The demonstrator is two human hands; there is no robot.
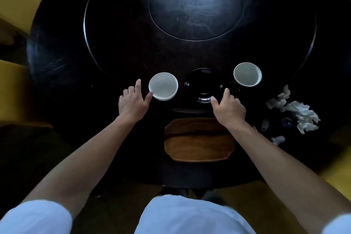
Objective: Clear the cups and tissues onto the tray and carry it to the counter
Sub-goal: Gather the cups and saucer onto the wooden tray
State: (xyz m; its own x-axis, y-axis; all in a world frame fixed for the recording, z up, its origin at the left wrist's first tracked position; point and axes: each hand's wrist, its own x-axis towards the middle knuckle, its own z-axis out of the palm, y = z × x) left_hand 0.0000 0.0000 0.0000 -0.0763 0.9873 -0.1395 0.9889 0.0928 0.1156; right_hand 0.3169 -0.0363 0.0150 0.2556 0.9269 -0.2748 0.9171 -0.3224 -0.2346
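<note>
Round dark table [117, 47], glossy, with a raised circular centre section [195, 11] catching pale glare. Near edge, centre: one wooden tray [199, 146], brown, rounded corners, nothing lying on it. Beyond the tray, in a row from left to right: one white cup [163, 86], upright, inside bare; one black cup [203, 85], glossy, hard to separate from the dark tabletop, whether it sits on a saucer cannot be told; one second white cup [247, 74], upright, set slightly farther back. Right of the tray: crumpled white tissues [296, 111], a loose cluster on the tabletop, with a smaller scrap [278, 139] nearer the edge; a few small dark and pale items among them are too dim to identify. Left hand [133, 100]: open, fingers spread, thumb touching the near-left rim of the left white cup, not closed around it. Right hand [228, 107]: open with fingers loosely curled, thumb and forefinger at the near rim of the black cup; whether it has a hold on that cup cannot be told. Both forearms bare, light short sleeves at the bottom of the view. Yellow chairs [17, 0] at the left margin, blurred. All cups and tissues lie off the tray, on the table.
</note>
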